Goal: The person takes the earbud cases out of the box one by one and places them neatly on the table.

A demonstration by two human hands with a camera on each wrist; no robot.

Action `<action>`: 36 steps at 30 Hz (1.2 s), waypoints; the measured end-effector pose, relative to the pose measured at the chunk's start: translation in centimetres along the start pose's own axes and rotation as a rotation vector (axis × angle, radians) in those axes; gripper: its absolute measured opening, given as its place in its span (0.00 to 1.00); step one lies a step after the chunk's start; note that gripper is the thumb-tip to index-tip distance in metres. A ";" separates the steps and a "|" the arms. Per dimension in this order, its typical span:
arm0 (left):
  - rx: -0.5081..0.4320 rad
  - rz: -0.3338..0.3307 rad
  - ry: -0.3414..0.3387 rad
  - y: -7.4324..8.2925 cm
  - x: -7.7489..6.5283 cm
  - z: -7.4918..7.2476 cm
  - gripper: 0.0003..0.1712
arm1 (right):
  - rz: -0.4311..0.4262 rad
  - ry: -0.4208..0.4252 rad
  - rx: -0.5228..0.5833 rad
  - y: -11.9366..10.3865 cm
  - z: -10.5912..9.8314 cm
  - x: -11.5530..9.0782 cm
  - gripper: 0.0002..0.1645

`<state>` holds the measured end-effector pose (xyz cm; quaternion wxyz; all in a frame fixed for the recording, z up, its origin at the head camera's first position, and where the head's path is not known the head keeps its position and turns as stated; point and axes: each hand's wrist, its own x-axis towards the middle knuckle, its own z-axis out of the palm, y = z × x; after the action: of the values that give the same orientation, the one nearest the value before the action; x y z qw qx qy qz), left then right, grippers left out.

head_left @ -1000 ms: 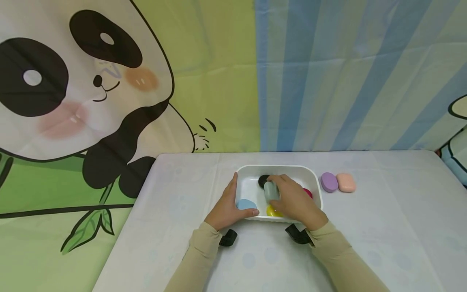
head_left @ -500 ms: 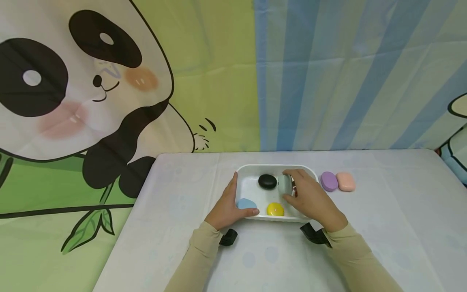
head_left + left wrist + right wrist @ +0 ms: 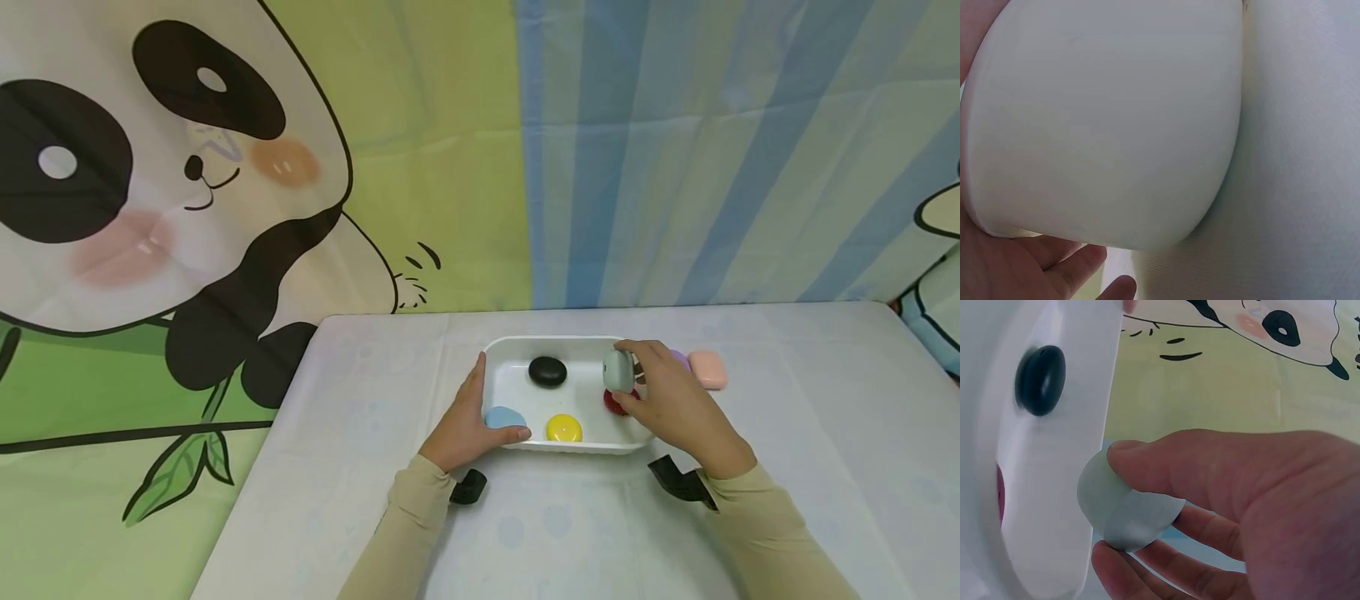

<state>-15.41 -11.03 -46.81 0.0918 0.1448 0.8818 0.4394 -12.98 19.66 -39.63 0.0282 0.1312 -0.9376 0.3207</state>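
While wide against one tray (image 3: 581,398) of four pieces (image 3: 547,372), left hand (image 3: 472,425); in right hand (image 3: 678,408), one grey-green piece (image 3: 618,371).

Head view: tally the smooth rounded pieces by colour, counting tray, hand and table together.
Black piece: 1
Light blue piece: 1
Yellow piece: 1
Red piece, partly covered: 1
Pale green piece, in the right hand: 1
Purple piece, partly covered: 1
Peach piece: 1
Total: 7
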 end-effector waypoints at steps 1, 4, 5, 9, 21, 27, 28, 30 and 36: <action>0.000 -0.002 -0.001 0.0 0.0 0.0 0.79 | 0.003 0.001 -0.006 0.1 -0.2 -0.1 0.38; 0.000 -0.003 -0.002 0.0 0.0 0.0 0.79 | 0.016 0.006 -0.023 0.4 -0.6 -0.4 0.39; -0.001 -0.002 -0.002 0.0 0.0 0.0 0.79 | 0.021 0.007 -0.028 0.5 -0.7 -0.5 0.39; -0.004 -0.008 -0.004 0.1 0.0 0.0 0.79 | 0.022 0.026 -0.048 1.3 -1.2 -0.9 0.38; -0.009 -0.024 -0.005 0.2 0.0 0.0 0.79 | 0.036 0.073 -0.088 3.2 -2.7 -1.8 0.39; -0.020 -0.021 -0.009 0.2 0.0 -0.1 0.79 | 0.066 0.081 -0.094 4.3 -3.3 -2.2 0.40; -0.020 -0.019 -0.009 0.2 0.0 -0.1 0.79 | 0.068 0.085 -0.091 4.4 -3.3 -2.2 0.39; -0.019 -0.018 -0.010 0.1 0.0 -0.1 0.79 | 0.067 0.096 -0.098 4.8 -3.5 -2.3 0.40; -0.011 -0.020 -0.011 0.1 0.0 -0.1 0.79 | 0.068 0.117 -0.122 6.1 -4.1 -2.6 0.40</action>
<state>-15.43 -11.04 -46.66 0.1019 0.1377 0.8802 0.4427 -12.24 27.35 -40.36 0.0800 0.0784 -0.9560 0.2710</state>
